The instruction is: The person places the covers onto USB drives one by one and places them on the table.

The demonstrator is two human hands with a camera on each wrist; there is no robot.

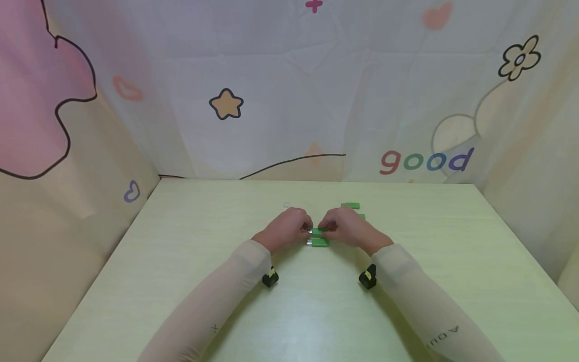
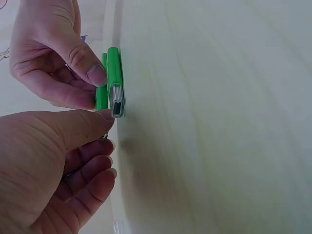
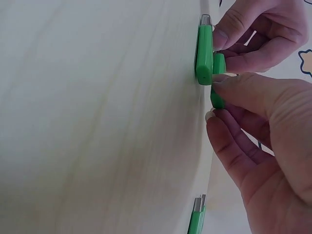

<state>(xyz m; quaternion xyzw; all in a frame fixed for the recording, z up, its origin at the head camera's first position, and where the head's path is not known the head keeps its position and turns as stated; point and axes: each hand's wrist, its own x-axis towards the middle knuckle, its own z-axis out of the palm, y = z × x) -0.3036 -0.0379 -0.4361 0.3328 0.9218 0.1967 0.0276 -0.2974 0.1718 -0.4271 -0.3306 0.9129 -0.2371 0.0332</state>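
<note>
Between both hands, 1 green USB stick [image 1: 319,232] lies crosswise; left hand [image 1: 286,230] and right hand [image 1: 347,229] each pinch an end; a second stick [image 1: 318,243] lies just nearer.

A makeshift recording booth — cartoon-printed cloth [image 1: 289,100] walls off a pale green table [image 1: 181,251].

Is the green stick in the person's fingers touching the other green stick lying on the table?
Cannot tell. In the head view the held green stick sits just above the lying green stick; both wrist views show them overlapping, with neither contact nor a gap plain.
</note>
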